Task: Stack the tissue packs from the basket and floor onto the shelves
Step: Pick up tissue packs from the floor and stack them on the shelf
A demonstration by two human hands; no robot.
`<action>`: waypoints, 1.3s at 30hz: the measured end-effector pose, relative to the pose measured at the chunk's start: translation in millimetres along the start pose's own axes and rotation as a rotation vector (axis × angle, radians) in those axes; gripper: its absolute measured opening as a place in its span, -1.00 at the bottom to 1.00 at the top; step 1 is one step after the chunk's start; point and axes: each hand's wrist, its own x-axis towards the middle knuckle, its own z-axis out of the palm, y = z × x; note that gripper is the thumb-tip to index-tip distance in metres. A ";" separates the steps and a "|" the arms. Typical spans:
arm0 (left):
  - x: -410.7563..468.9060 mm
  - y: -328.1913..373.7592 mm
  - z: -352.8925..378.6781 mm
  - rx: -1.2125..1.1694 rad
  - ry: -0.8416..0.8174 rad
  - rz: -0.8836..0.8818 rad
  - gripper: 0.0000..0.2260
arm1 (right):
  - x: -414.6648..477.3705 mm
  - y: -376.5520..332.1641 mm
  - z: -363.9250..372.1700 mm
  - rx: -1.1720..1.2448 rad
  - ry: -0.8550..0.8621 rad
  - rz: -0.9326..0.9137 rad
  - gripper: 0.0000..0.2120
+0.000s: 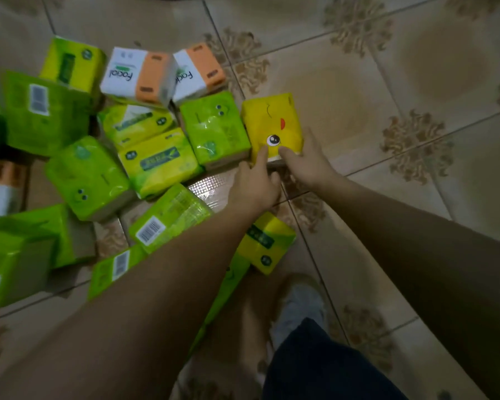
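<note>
Several tissue packs lie scattered on the tiled floor. A yellow pack with a cartoon face [272,122] lies at the right edge of the pile. My left hand [256,183] touches its near left corner with the index finger. My right hand [308,163] rests on its near right corner, fingers spread along the edge. Neither hand has the pack lifted. Beside it lie a green pack with eyes [215,127], yellow-green packs [159,163], and two white-and-orange packs [140,75]. No shelf or basket is in view.
More green packs [41,116] crowd the left side, some with barcodes up. One yellow-green pack [264,243] lies under my left forearm. My leg and a light shoe [298,310] are at the bottom. Bare tile floor [401,82] spreads to the right.
</note>
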 end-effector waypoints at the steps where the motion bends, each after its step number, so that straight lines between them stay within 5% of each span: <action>1: -1.3 -0.4 1.5 -0.049 0.038 -0.011 -0.47 | -3.2 1.8 3.3 0.004 0.014 0.027 -0.42; 5: -10.1 -4.2 5.2 -0.265 0.325 -0.158 -0.45 | -23.7 5.6 -1.1 -0.233 0.308 0.106 -0.66; 7: -10.2 -9.4 8.2 -0.315 0.280 -0.218 -0.45 | -24.1 8.0 -5.4 -0.252 0.414 0.008 -0.60; 12: -3.6 -10.2 5.5 -0.477 0.127 -0.117 -0.41 | -12.8 8.4 1.4 -0.058 0.012 -0.010 -0.25; 15: -12.7 -3.1 -4.5 -0.641 0.139 -0.147 -0.38 | -32.5 -4.9 -5.3 0.105 0.029 -0.012 -0.24; 18: -43.9 7.5 -21.9 -0.717 0.157 -0.087 -0.48 | -64.0 -21.2 -33.4 0.052 0.063 -0.046 -0.37; 21: -85.9 31.7 -54.3 -0.800 0.192 -0.066 -0.36 | -106.0 -55.0 -64.1 0.008 0.060 -0.107 -0.40; 23: -119.6 51.2 -83.5 -0.772 0.247 -0.009 -0.28 | -140.7 -83.3 -79.8 0.020 0.057 -0.142 -0.43; 28: -230.1 71.2 -165.4 -0.603 0.425 0.137 -0.54 | -248.7 -175.7 -113.5 -0.006 0.082 -0.327 -0.52; 36: -479.8 36.7 -304.9 -0.453 0.805 0.351 -0.38 | -466.3 -338.0 -89.3 -0.033 -0.083 -0.798 -0.57; 39: -577.7 4.1 -359.7 -0.298 1.000 0.293 -0.42 | -552.7 -389.2 -56.3 -0.038 -0.137 -0.992 -0.51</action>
